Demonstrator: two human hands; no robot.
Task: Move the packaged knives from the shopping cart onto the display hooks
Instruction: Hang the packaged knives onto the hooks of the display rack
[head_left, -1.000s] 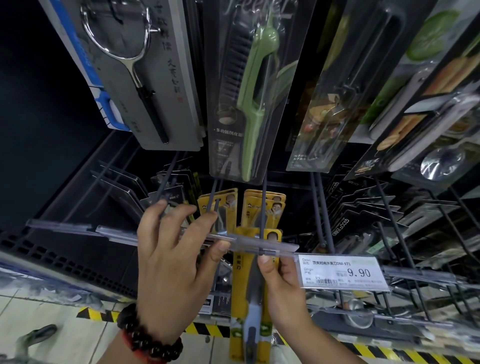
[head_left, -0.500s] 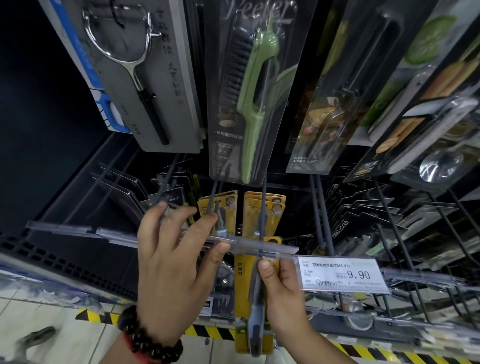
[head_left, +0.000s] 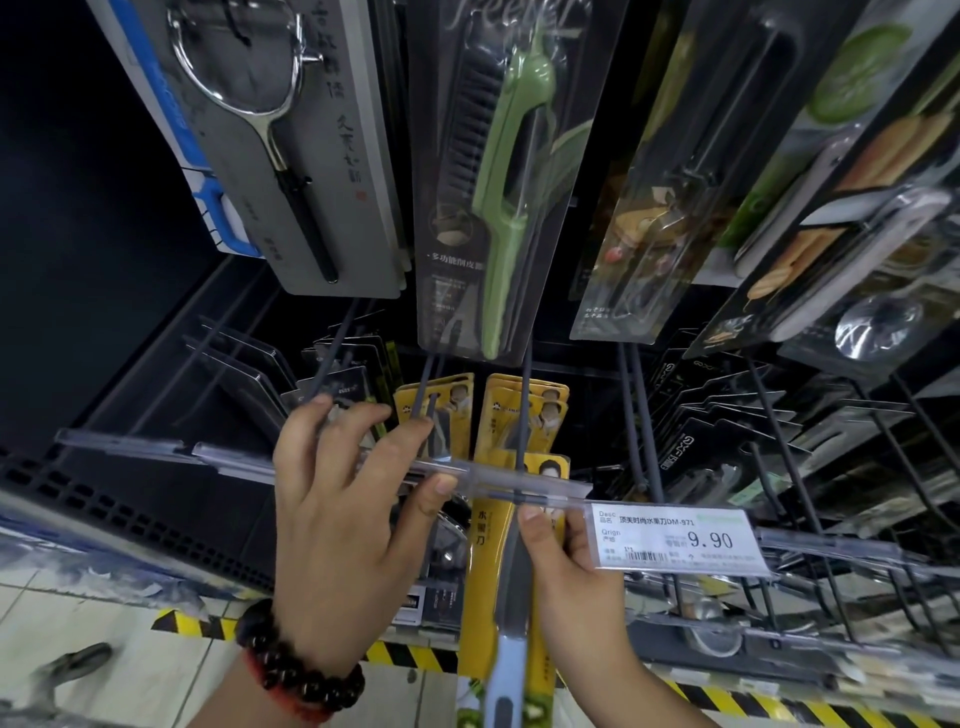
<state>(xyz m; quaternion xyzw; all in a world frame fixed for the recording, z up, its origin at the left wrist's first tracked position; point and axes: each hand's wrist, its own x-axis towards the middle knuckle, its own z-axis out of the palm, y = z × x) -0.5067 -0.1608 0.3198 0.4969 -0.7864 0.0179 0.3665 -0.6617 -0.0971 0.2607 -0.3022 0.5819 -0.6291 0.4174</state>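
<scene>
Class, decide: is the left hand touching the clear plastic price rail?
Touching. The head view shows the left hand with its thumb pressed under the clear price rail and its fingers curled over the top, with no gap visible.

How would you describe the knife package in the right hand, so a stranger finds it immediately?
Find the white price tag reading 9.90. Just left, the right hand holds a yellow knife package below the clear rail. Unlike the yellow packs behind, it hangs lowest.

The knife pack (head_left: 501, 582) is a long yellow card with a grey blade and pale blue handle, held upright. The right hand's thumb (head_left: 535, 525) presses its front. Its top sits on the dark hook (head_left: 523, 415), just right of the left hand's fingertips (head_left: 441, 486).
</scene>
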